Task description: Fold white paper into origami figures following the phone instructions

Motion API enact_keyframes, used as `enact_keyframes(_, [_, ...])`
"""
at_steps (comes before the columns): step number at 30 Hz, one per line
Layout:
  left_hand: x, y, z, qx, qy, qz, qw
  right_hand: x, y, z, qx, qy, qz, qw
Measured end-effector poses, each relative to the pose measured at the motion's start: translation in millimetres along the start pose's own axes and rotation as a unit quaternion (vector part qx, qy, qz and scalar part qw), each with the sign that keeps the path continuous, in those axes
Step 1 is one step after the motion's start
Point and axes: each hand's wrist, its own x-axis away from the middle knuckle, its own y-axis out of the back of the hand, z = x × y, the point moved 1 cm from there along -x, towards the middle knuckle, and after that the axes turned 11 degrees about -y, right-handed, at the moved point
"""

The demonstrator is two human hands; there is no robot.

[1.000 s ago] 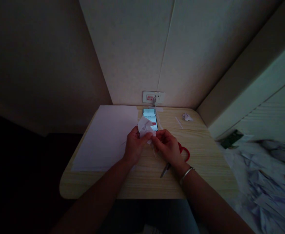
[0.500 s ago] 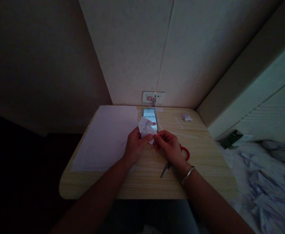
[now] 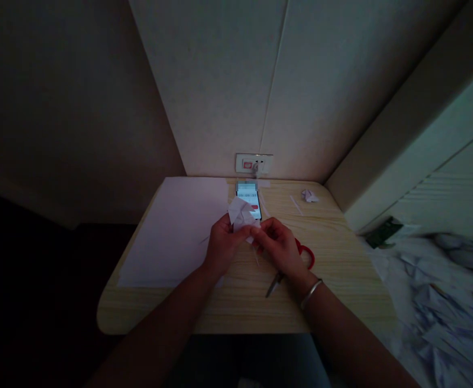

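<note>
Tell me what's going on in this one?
A person sits at a wooden table with a small piece of folded white paper in their hands. The left hand grips its left side, while the right hand pinches its lower right. Beyond it lies a lit phone, partly hidden by the paper. Scissors lie partly hidden by the right hand and wrist, and large white paper lies to the left.

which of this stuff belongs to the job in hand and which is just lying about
In the job:
folded white paper, in left hand and right hand
probably red-handled scissors and large white paper

Seemingly just lying about:
lit phone
thin white strip
small crumpled-looking paper piece
</note>
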Motion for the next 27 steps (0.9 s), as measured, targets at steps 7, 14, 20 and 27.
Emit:
enact_keyframes(7, [0.3,1.5,2.4,0.025,-0.008,0.008,1.000,2.0,1.1,5.2,0.003,0.008,0.027,1.000])
enact_keyframes(14, [0.2,0.7,0.2,0.007,-0.004,0.007,1.000,0.9,0.4,3.1,-0.005,-0.002,0.011,1.000])
enact_keyframes(20, [-0.7,0.5,1.7,0.027,-0.006,-0.005,1.000,-1.0,1.1,3.6,-0.018,0.000,0.015,1.000])
enact_keyframes(27, [-2.1,1.4,7.2,0.078,0.012,-0.034,0.996,-4.4,0.8,-1.1,-0.003,-0.018,0.020,1.000])
